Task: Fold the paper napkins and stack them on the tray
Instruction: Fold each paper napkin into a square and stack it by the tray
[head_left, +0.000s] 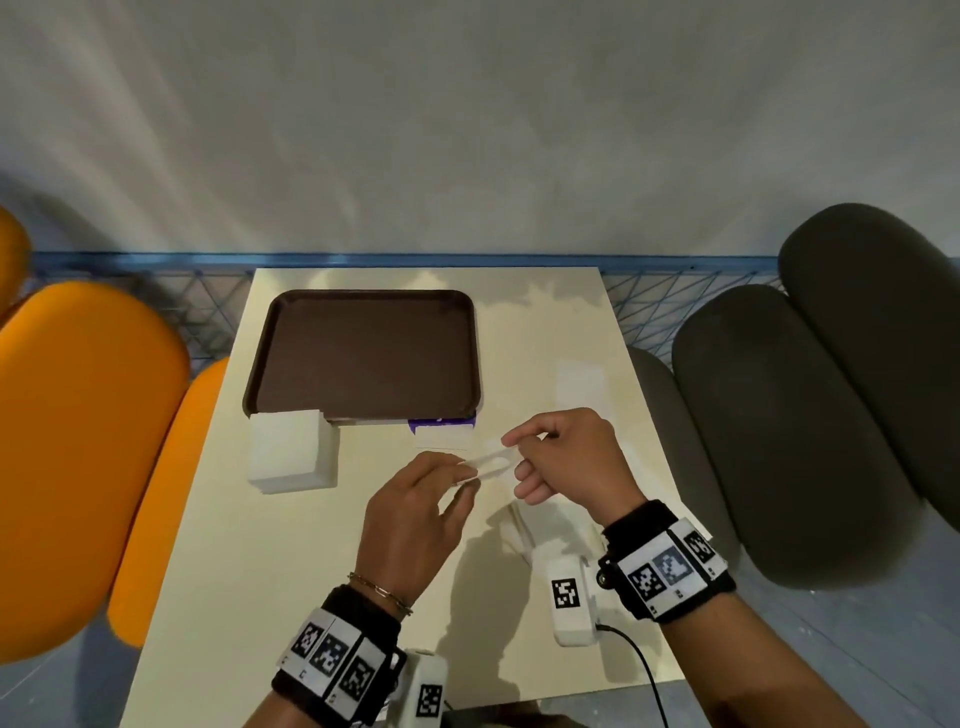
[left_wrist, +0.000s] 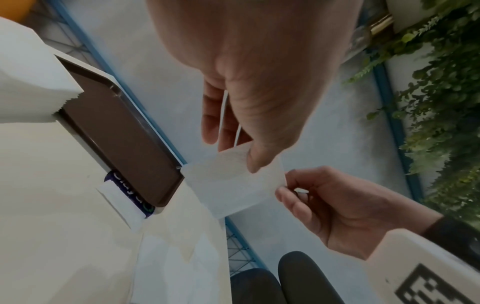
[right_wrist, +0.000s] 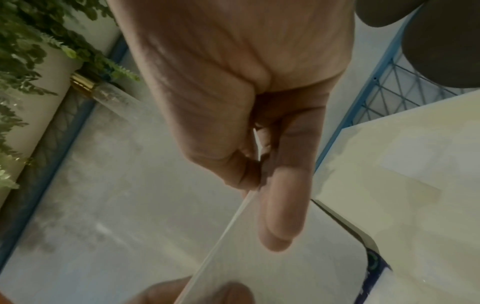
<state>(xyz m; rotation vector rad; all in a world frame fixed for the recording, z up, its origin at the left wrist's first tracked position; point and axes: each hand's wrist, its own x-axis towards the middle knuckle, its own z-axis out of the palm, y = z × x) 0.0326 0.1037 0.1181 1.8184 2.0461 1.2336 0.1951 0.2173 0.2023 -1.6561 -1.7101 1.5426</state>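
Note:
A thin white paper napkin (head_left: 488, 462) hangs in the air above the table, held between both hands. My left hand (head_left: 457, 475) pinches its left edge, and my right hand (head_left: 514, 447) pinches its right edge. In the left wrist view the napkin (left_wrist: 233, 183) is bent over, with thumb and fingers pinching its top. The right wrist view shows the napkin (right_wrist: 259, 273) edge-on under my fingers (right_wrist: 280, 216). An empty brown tray (head_left: 369, 353) lies at the table's far left. A thick stack of white napkins (head_left: 288, 449) sits at its near left corner.
A purple napkin pack (head_left: 441, 431) lies against the tray's near right edge. Flat napkins (head_left: 579, 382) rest on the cream table (head_left: 260, 545) at right. Orange chairs (head_left: 88, 441) stand left, dark grey chairs (head_left: 810, 431) right. A blue wire fence (head_left: 665, 301) runs behind.

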